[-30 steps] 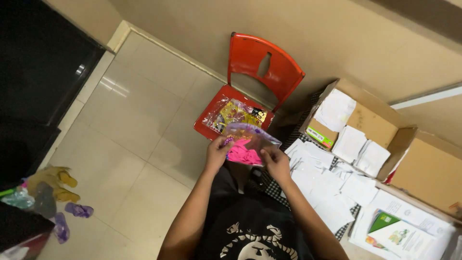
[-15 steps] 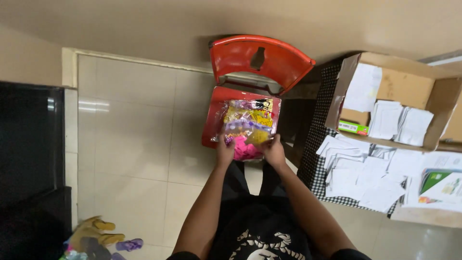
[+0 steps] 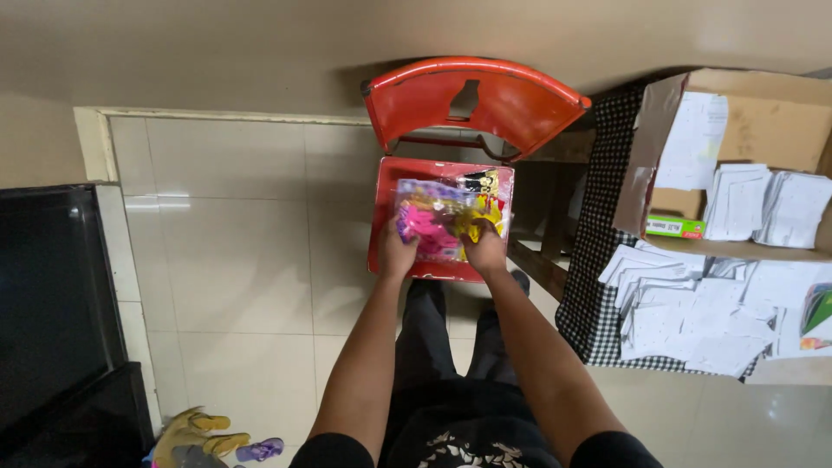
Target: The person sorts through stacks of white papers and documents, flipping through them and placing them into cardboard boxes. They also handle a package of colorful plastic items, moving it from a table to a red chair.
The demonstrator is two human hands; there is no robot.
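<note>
Holding: your two hands grip a clear plastic packet (image 3: 431,221) of pink and yellow toys over the seat of a red plastic chair (image 3: 472,100).
Left hand (image 3: 397,251): closed on the packet's near left edge, thumb on top of the pink part.
Right hand (image 3: 485,251): closed on the packet's near right edge, fingers curled over the yellow part (how far they wrap underneath is hidden).
Packet position: lying on or just above the chair seat, roughly centred; you cannot tell from this angle whether it touches the seat.
Chair: standing on pale floor tiles (image 3: 234,260), its backrest toward the beige wall.
Right of you: a black-and-white checked cloth (image 3: 598,260) under loose stacks of white paper slips (image 3: 685,303), with an open cardboard box (image 3: 763,113) holding more slips and a small green carton (image 3: 674,227).
Left of you: a dark cabinet (image 3: 52,295); near its foot a yellow toy figure (image 3: 195,429).
</note>
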